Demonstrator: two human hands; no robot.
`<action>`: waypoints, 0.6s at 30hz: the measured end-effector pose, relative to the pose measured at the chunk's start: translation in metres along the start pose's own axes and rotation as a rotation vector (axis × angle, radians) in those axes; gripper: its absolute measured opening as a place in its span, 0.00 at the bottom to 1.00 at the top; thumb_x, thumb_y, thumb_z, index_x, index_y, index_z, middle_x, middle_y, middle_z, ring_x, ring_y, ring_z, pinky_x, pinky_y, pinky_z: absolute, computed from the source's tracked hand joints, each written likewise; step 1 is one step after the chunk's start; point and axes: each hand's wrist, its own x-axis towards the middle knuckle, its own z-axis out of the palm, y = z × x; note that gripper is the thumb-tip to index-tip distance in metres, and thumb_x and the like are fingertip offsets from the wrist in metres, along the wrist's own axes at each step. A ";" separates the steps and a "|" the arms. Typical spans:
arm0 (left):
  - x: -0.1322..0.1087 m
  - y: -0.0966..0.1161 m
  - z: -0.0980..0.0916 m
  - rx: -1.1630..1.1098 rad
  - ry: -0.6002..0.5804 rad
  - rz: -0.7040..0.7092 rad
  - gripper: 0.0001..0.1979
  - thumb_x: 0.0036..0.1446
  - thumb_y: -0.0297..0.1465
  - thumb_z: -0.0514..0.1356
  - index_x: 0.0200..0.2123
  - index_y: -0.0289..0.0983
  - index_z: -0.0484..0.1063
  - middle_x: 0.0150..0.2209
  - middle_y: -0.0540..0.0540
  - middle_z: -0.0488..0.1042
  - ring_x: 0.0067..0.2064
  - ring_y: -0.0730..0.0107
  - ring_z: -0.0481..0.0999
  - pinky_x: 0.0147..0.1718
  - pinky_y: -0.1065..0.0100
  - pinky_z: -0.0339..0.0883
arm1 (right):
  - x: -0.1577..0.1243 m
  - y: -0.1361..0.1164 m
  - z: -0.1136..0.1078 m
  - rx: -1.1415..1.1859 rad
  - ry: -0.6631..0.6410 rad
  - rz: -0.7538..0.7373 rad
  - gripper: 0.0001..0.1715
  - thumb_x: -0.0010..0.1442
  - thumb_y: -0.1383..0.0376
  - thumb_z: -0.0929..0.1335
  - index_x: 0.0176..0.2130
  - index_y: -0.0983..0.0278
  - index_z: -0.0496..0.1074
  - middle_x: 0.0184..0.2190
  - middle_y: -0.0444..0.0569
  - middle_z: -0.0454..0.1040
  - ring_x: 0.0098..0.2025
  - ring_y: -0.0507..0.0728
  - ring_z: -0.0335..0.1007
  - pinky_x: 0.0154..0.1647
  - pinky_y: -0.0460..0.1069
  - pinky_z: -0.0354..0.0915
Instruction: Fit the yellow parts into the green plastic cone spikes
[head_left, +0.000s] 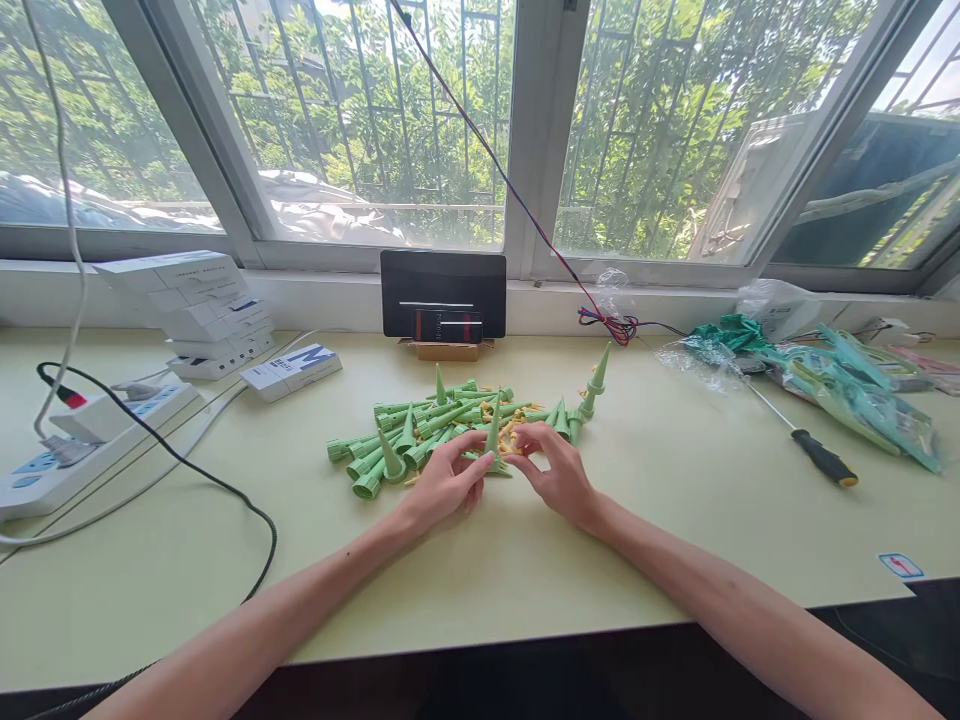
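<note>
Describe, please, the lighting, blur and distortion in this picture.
Head view: bright daylight through the windows, sky patches washed out; under the table, nearly black; window frames fan outward toward the top, like wide-angle distortion; small yellow pieces among green cones lack fine detail.

One pointed green spike (493, 430) is held upright; similar hollow green spikes (441, 420) are heaped loosely beside it, mostly lying flat, with small yellow pieces (505, 437) scattered among them.

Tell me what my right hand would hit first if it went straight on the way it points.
Probably the upright green spike at your left hand, just ahead of your right hand; depth is unclear, and small yellow pieces sit close by.
</note>
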 end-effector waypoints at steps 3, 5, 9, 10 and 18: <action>0.000 0.001 0.000 0.005 -0.001 -0.002 0.21 0.62 0.42 0.57 0.54 0.36 0.66 0.18 0.54 0.67 0.18 0.74 0.68 0.17 0.73 0.64 | 0.000 -0.001 0.000 0.005 0.007 -0.005 0.15 0.63 0.66 0.68 0.50 0.58 0.64 0.38 0.48 0.71 0.36 0.54 0.71 0.38 0.51 0.75; 0.000 0.002 0.000 0.011 -0.004 -0.005 0.21 0.62 0.41 0.58 0.54 0.36 0.67 0.18 0.54 0.67 0.18 0.74 0.68 0.17 0.73 0.64 | 0.000 -0.003 -0.001 0.013 0.006 -0.005 0.15 0.63 0.67 0.68 0.49 0.58 0.65 0.38 0.47 0.71 0.36 0.53 0.71 0.38 0.50 0.75; 0.000 0.002 0.000 0.012 -0.004 -0.003 0.21 0.62 0.41 0.58 0.54 0.37 0.67 0.18 0.54 0.67 0.18 0.73 0.68 0.17 0.73 0.64 | 0.001 -0.005 -0.001 0.023 0.001 -0.007 0.14 0.64 0.68 0.67 0.49 0.58 0.65 0.38 0.48 0.71 0.36 0.53 0.71 0.38 0.50 0.75; -0.001 0.001 0.000 0.013 -0.007 -0.002 0.21 0.62 0.41 0.58 0.54 0.37 0.67 0.18 0.54 0.67 0.18 0.73 0.68 0.17 0.73 0.64 | 0.002 -0.005 -0.001 0.023 0.002 -0.008 0.13 0.64 0.68 0.67 0.49 0.58 0.65 0.38 0.48 0.71 0.36 0.53 0.71 0.38 0.50 0.75; -0.001 0.002 0.001 -0.016 -0.022 0.028 0.19 0.62 0.41 0.58 0.53 0.38 0.68 0.33 0.48 0.74 0.19 0.77 0.69 0.17 0.74 0.65 | 0.002 -0.007 -0.002 0.026 0.022 -0.017 0.12 0.64 0.68 0.67 0.48 0.58 0.66 0.37 0.47 0.70 0.37 0.53 0.71 0.38 0.49 0.75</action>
